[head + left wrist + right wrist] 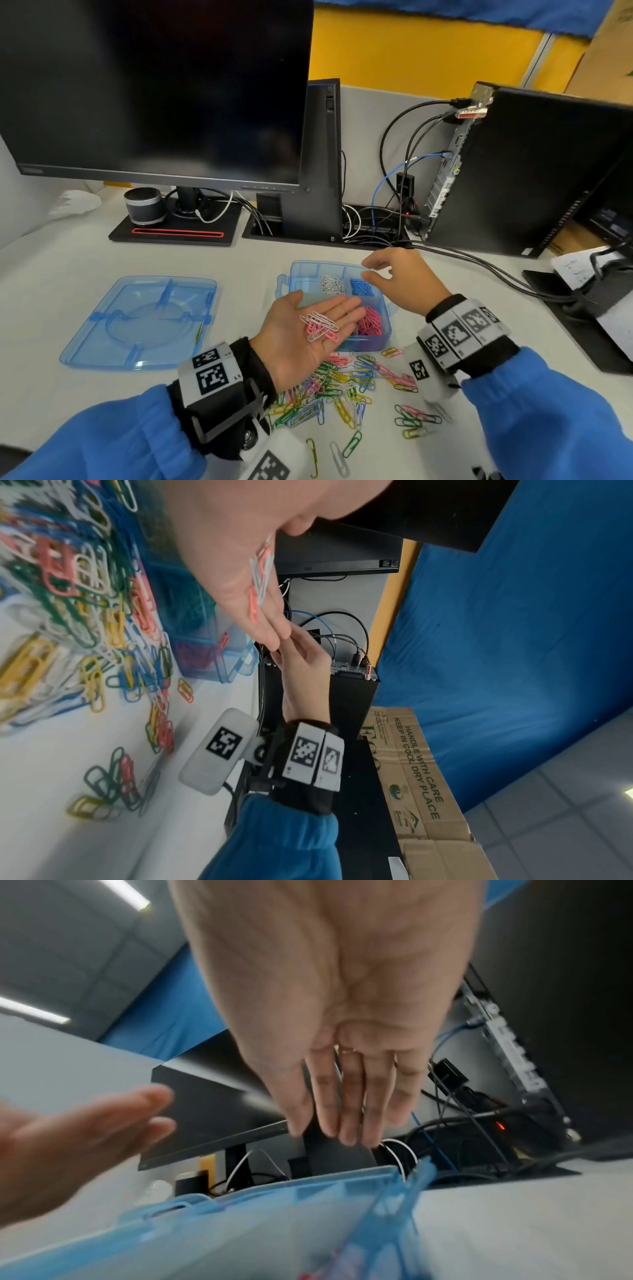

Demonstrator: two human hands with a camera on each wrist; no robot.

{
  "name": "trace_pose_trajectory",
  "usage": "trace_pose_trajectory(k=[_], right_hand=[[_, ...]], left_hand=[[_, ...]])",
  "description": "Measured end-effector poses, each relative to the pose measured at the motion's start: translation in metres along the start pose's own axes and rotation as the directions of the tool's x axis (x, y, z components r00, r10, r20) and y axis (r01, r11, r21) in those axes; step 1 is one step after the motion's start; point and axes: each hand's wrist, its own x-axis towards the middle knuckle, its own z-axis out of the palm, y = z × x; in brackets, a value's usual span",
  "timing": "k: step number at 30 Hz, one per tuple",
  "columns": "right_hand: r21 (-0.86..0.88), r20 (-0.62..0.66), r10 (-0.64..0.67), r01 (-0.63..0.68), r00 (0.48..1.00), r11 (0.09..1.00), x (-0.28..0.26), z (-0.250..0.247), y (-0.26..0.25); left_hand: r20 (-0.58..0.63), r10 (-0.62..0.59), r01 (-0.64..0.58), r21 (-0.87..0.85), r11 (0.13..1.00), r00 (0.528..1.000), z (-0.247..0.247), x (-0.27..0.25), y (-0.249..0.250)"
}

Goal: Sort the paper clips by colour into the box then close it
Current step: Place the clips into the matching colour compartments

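Right up front, near the desk's [85, 260] front edge, lies a loose heap of mixed-colour wire paper clips [342, 387], green, yellow, pink, blue and white, spilling toward the right. Just above that heap the left hand [308, 329] is turned palm up, fingers straight and flat, and a small cluster of pink and white paper clips [318, 326] rests on the palm; nothing is pinched, they simply lie there. Beyond the fingertips sits the translucent blue plastic compartment box [386, 329], lid off, toward the middle of the desk: magenta clips [370, 321] in its near right compartment, white clips [331, 284] and blue clips [360, 286] in the far ones. Over the box's far right corner hovers the right hand [404, 279], palm down, fingers loosely spread and holding nothing. Off to the left, well apart from the box, the translucent blue lid [140, 322] lies flat. Along the desk's far edge stands a dark monitor [154, 89].
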Motion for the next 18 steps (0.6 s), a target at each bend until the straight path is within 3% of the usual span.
trace_pose_trajectory(k=[4, 7, 9, 14, 18], right_hand=[[0.108, -0.111, -0.175, 0.186, 0.978, 0.976, -0.023, -0.010, -0.024], [0.147, 0.013, -0.307, 0.302, 0.952, 0.942, -0.044, -0.011, -0.048], [0.183, 0.081, -0.319, 0.300, 0.944, 0.936, -0.050, -0.006, -0.055], [0.178, 0.032, -0.268, 0.258, 0.963, 0.950, -0.050, 0.009, -0.054], [0.155, 0.083, -0.260, 0.245, 0.962, 0.957, -0.051, 0.014, -0.053]], left_hand=[[0.005, 0.037, -0.036, -0.007, 0.999, 0.999, -0.003, 0.001, 0.003], [0.056, 0.046, -0.041, -0.074, 0.996, 0.997, -0.004, 0.001, 0.004], [0.096, 0.042, -0.037, -0.059, 0.998, 0.994, -0.004, 0.000, 0.003], [0.106, 0.007, 0.000, -0.072, 0.997, 0.994, 0.001, -0.001, -0.003], [0.077, 0.008, -0.002, -0.074, 0.997, 0.997, -0.001, -0.001, -0.002]])
